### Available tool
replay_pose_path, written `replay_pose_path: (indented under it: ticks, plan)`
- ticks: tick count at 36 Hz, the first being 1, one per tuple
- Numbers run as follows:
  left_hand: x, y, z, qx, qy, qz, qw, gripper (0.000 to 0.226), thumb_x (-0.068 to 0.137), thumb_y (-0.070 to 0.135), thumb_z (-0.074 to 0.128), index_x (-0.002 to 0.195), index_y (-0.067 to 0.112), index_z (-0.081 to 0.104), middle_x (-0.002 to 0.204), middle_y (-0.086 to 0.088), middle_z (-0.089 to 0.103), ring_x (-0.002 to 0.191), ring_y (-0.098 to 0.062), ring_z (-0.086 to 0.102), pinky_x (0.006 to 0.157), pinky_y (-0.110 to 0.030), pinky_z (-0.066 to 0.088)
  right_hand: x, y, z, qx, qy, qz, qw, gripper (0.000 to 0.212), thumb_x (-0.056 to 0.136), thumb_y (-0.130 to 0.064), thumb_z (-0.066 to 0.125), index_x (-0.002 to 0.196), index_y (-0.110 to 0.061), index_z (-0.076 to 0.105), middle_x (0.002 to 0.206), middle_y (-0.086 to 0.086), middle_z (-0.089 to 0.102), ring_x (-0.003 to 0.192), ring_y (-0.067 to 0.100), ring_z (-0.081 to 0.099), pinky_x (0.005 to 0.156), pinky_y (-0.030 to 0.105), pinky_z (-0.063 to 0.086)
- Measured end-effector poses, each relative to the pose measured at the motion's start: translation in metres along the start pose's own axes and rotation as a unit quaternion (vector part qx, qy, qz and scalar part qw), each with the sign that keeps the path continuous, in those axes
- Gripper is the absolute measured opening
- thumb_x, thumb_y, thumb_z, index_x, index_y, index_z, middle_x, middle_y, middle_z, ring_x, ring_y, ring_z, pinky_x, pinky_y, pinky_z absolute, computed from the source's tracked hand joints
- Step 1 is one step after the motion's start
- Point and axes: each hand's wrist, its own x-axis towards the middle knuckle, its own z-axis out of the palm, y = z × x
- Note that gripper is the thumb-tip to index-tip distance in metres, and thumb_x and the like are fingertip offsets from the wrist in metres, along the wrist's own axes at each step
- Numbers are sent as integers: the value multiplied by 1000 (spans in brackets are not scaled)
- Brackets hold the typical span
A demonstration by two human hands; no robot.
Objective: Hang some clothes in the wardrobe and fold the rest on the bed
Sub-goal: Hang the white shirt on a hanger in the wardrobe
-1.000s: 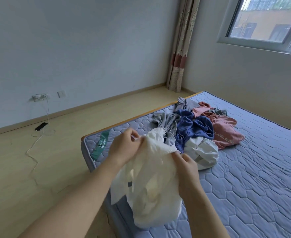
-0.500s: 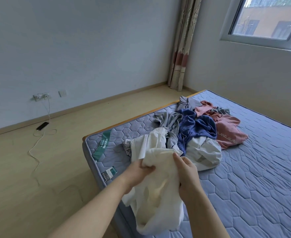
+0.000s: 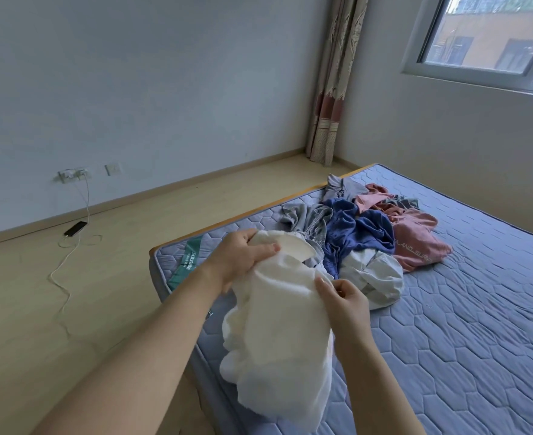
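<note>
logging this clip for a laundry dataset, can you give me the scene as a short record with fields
setting: bedroom, bare quilted blue mattress
held item: white garment, bunched, held up in both hands
left hand: grips the garment's top edge
right hand: pinches the garment's right side
pile on mattress: grey garment, blue garment, pink garment, pale garment, all unfolded
floor: phone on a white cable that runs up to a wall socket
background: curtain, window
</note>
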Motion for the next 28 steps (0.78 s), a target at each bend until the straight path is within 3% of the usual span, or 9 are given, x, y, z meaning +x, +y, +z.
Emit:
replay_pose_path:
  ticks: [6,9,12,16,20,21,23,25,28]
  plan:
    - [3,-13,-1,-100,60,-78,990,5,87,8,62,82,10,63,73,-8,65,59,-18,60,58,-26,52,-2,4,2,-39,39,-37,998,19,84,-5,59,83,-24,59,86,-1,57,78,13,52,72,27,40]
    - [4,-14,8,-165,9,-104,981,9,93,7,53,88,7,61,74,-8,62,58,-16,59,55,-26,53,-4,1,6,-40,6,-49,998,21,83,-4,60,84,-25,59,90,1,59,82,15,54,71,25,42]
    - [4,-12,16,-229,-32,-103,967,20,96,2,43,88,5,61,68,-7,65,55,-13,63,55,-25,54,-10,-6,8,-6,-105,-25,994,22,85,-8,64,99,-23,57,96,0,58,81,9,54,61,12,42]
    - [-4,-2,25,-255,-165,-95,948,21,91,11,44,100,4,61,86,-9,68,75,-18,65,73,-28,54,-11,-4,11,5,-181,-36,983,42,80,-8,72,116,-21,54,101,-3,63,88,12,63,67,17,51]
    - [-6,-2,30,-172,-231,-79,954,35,88,13,47,120,1,54,107,-11,60,94,-19,58,84,-26,47,-1,3,8,-62,-96,-82,990,5,85,-6,63,89,-3,62,75,3,60,70,16,55,63,30,44]
    - [-5,-3,30,-145,-229,-70,960,32,92,9,42,120,3,55,109,-9,61,96,-18,58,87,-27,46,1,5,6,-59,-70,-77,993,12,87,-6,59,82,5,57,71,8,53,67,21,47,61,31,38]
    - [-4,-5,28,-96,-182,-63,977,35,96,1,34,114,13,62,105,-1,67,99,-12,62,91,-29,44,4,5,0,-21,-52,-53,997,19,91,-4,52,79,11,52,71,9,44,68,20,37,58,30,29]
    - [-2,-11,28,-33,-100,-46,993,40,95,-5,33,112,15,63,106,3,68,103,-10,61,87,-24,44,4,4,-6,26,-63,-21,997,20,94,-5,48,76,1,56,74,8,44,70,20,37,58,29,29]
    - [6,-23,28,167,-16,40,985,49,91,-7,40,125,24,56,133,1,53,124,-15,48,86,-14,39,3,3,-10,121,-106,25,987,16,95,-8,48,84,-8,59,82,10,50,75,21,45,65,30,37]
